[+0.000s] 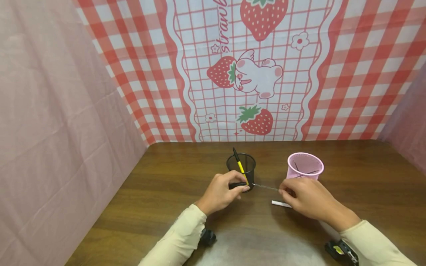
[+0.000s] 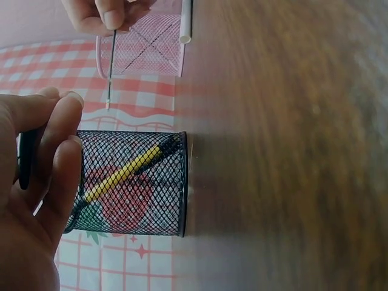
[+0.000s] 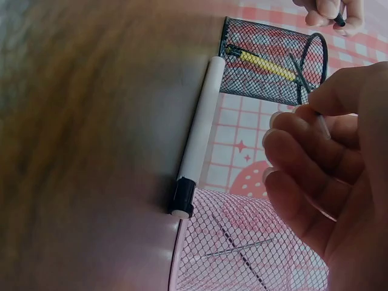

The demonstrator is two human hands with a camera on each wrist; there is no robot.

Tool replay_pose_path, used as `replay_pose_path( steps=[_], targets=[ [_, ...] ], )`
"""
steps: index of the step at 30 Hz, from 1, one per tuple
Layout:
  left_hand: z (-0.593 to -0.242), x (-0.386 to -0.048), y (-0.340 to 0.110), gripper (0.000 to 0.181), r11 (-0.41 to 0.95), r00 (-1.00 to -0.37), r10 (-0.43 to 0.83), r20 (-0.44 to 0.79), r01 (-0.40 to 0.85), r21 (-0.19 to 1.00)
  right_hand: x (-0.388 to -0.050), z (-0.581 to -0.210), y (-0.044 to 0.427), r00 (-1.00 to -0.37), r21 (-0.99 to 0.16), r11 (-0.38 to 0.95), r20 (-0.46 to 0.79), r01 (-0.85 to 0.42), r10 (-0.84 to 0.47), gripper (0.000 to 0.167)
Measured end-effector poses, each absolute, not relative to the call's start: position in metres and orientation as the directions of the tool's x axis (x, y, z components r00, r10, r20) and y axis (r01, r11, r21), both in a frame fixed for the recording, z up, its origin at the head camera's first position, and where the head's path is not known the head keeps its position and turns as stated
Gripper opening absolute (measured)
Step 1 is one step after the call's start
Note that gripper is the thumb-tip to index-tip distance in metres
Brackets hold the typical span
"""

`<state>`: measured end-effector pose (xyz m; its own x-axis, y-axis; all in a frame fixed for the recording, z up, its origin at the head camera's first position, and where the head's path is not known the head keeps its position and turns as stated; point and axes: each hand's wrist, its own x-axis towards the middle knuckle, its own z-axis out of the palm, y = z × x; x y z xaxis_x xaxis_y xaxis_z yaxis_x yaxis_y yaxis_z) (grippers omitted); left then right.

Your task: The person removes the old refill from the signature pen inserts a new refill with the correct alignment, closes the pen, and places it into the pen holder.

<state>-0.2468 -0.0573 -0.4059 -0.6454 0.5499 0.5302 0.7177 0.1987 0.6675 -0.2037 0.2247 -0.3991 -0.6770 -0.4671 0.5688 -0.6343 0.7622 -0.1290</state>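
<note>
My left hand (image 1: 219, 192) pinches a small, dark, tube-like pen part (image 1: 236, 185) between thumb and fingers, in front of the black mesh pen cup (image 1: 254, 165). A yellow-and-black pen (image 1: 241, 167) leans inside that cup. In my right hand (image 1: 309, 199), thumb and fingertips pinch a thin pen refill (image 1: 264, 187); its pale tip points toward my left hand, apart from it. On the table below the right hand lies a white barrel (image 3: 204, 121) with a black end, partly hidden in the head view.
Behind my right hand stands a pink mesh cup (image 1: 322, 168) with thin dark sticks in it. The brown wooden table (image 1: 173, 173) meets a red-checked strawberry cloth (image 1: 149, 92) at the back. Pink cloth (image 1: 66, 111) hangs at the left.
</note>
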Motion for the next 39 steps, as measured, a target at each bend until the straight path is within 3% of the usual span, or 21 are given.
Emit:
replay_pose_path(
  steps=[15,39],
  targets=[
    [-0.4023,-0.2444,-0.0555,0.016,0.198,-0.694,0.561,0.452,0.642,0.741,-0.2056,-0.4002,0.2249,-0.687,-0.123,0.750,0.518,-0.650,-0.510,0.028],
    [-0.4044,-0.2455,-0.0562,0.014,0.184,-0.632,0.547,0.549,0.731,0.657,-0.2031,-0.4028,0.2270,-0.747,-0.108,0.784,0.405,-0.611,-0.527,0.027]
  ],
)
